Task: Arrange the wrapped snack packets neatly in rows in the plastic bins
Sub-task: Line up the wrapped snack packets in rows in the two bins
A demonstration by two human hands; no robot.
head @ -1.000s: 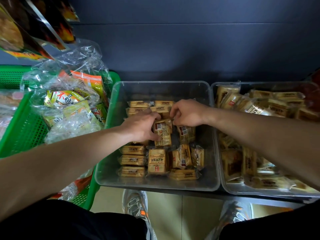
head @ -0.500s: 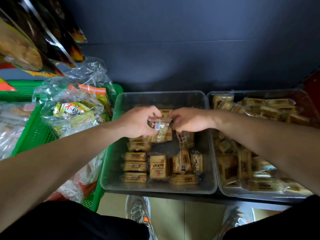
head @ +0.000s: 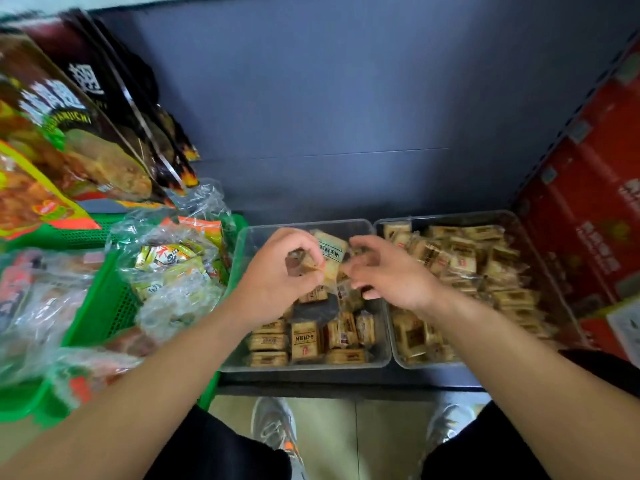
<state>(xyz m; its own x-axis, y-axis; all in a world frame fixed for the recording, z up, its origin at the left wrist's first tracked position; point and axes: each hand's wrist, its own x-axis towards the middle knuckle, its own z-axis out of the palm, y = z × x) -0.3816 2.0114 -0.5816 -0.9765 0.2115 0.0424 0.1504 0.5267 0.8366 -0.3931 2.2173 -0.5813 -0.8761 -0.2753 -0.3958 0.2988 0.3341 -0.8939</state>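
Two clear plastic bins stand side by side on a dark shelf. The left bin point(head: 242, 327) holds yellow wrapped snack packets point(head: 304, 341), some in rows at its front left, others loose. The right bin point(head: 388, 226) is heaped with the same packets point(head: 464, 261). My left hand point(head: 277, 282) is raised over the left bin and grips a small bunch of packets point(head: 330, 256). My right hand point(head: 388, 271) hovers just right of that bunch, fingers curled and touching its edge. Motion blur hides the finer detail of the grip.
A green mesh basket point(head: 104, 306) with clear bags of snacks sits left of the bins. Large snack bags point(head: 69, 133) hang above it. Red cartons point(head: 581, 220) stand at the right. A dark panel backs the shelf. My shoes point(head: 273, 427) show on the floor below.
Both hands have lifted out of the left bin with packets held between them, and the bunch is higher now. The camera has tilted up, showing more of the back panel.
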